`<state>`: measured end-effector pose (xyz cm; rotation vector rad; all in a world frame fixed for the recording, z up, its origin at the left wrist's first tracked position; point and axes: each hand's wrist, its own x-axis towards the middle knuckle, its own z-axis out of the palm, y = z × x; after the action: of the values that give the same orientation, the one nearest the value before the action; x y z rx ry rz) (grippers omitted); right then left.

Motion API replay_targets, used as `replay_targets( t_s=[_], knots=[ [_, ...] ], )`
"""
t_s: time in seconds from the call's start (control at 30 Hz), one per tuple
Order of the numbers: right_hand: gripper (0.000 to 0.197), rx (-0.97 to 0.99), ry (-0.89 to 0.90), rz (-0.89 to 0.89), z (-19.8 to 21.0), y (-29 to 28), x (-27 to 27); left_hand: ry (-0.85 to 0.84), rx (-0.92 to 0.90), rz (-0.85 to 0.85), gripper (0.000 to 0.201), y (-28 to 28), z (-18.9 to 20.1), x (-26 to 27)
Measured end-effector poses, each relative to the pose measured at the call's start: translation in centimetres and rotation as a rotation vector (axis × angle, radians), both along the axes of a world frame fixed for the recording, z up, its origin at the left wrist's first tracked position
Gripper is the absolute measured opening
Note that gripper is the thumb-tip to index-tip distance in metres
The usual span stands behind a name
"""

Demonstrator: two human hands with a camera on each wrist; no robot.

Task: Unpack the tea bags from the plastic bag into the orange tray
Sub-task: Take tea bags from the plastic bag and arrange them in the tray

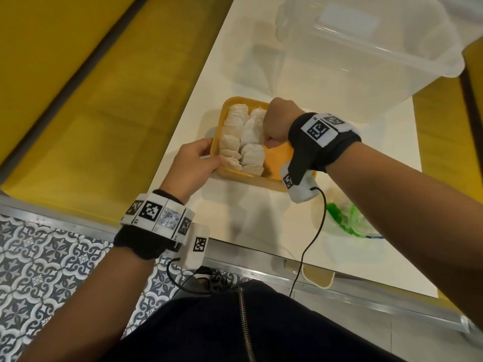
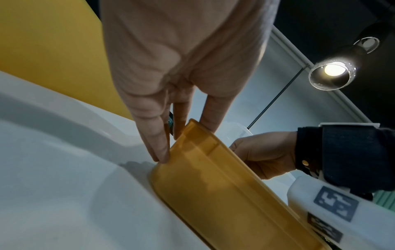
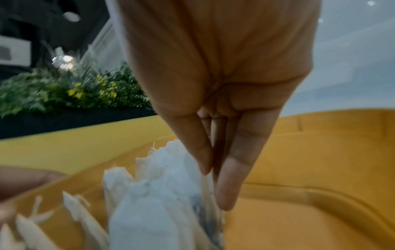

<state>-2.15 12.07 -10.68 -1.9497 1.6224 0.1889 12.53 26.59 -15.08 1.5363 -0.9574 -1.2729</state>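
Note:
The orange tray (image 1: pixel 278 156) sits on the white table and holds two rows of white tea bags (image 1: pixel 241 138) along its left side. My left hand (image 1: pixel 194 163) rests straight fingers (image 2: pixel 159 148) against the tray's (image 2: pixel 213 177) left wall and rim. My right hand (image 1: pixel 275 129) reaches down into the tray (image 3: pixel 310 169), thumb and fingers (image 3: pixel 226 186) drawn together on a tea bag at the right edge of the tea bags (image 3: pixel 153 194). The crumpled clear and green plastic bag (image 1: pixel 345 220) lies near the front edge, partly under my right forearm.
A large clear plastic bin (image 1: pixel 366 53) stands on the table behind the tray. A yellow bench (image 1: pixel 91 100) runs along the table's left side. The tray's right half is bare. The patterned floor (image 1: pixel 47 270) lies below the metal table edge.

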Motion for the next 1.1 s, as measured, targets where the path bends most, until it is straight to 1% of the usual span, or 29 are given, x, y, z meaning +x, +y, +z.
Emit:
replay_targets(
  t_s=[0.1,0.2,0.27,0.3,0.37,0.43,0.53,0.6,0.7,0.83,0.93,0.97,1.03,1.1],
  knots=[
    [0.013,0.023,-0.084,-0.059,0.2,-0.2,0.1,-0.003,0.002,-0.003,0.027,0.0,0.0,0.0],
    [0.01,-0.011,-0.073,-0.076,1.0,-0.3,0.1,-0.003,0.009,-0.001,0.027,0.0,0.0,0.0],
    [0.012,-0.096,0.016,-0.03,0.9,-0.3,0.1,-0.003,0.016,-0.002,0.027,-0.1,-0.1,0.0],
    [0.016,-0.144,0.032,-0.013,0.8,-0.4,0.2,-0.007,0.018,-0.003,0.027,-0.1,-0.1,0.1],
    [0.018,-0.19,-0.028,0.012,0.7,-0.3,0.4,-0.016,0.021,-0.007,0.027,-0.1,-0.1,0.1],
    [0.014,-0.241,-0.043,0.094,0.7,0.0,0.7,-0.016,0.018,-0.01,0.027,-0.1,0.0,0.1],
    [0.014,-0.217,0.032,0.202,0.6,0.4,0.9,-0.022,0.019,-0.009,0.026,0.0,0.1,0.1],
    [0.015,-0.195,0.04,0.208,0.9,0.5,0.8,-0.02,0.02,-0.008,0.026,0.0,0.0,0.1],
    [0.014,-0.206,-0.004,0.166,2.6,0.6,0.0,-0.015,0.021,-0.007,0.025,0.0,0.0,0.1],
    [0.019,-0.255,-0.128,0.052,6.0,1.0,-3.0,0.002,0.026,0.005,0.026,-0.1,0.1,-0.2],
    [0.019,-0.288,-0.214,-0.019,8.3,2.4,-6.9,0.005,0.038,0.044,0.026,-0.2,0.1,-0.1],
    [0.018,-0.3,-0.232,-0.045,8.9,3.1,-8.5,-0.012,0.045,0.062,0.028,-0.2,0.1,0.0],
    [0.015,-0.329,-0.259,-0.113,9.6,4.7,-12.0,-0.089,0.049,0.117,0.04,-0.4,0.4,0.1],
    [0.011,-0.353,-0.251,-0.182,9.6,6.4,-15.3,-0.2,-0.034,0.186,0.043,-0.3,1.5,-0.1]
  ],
)
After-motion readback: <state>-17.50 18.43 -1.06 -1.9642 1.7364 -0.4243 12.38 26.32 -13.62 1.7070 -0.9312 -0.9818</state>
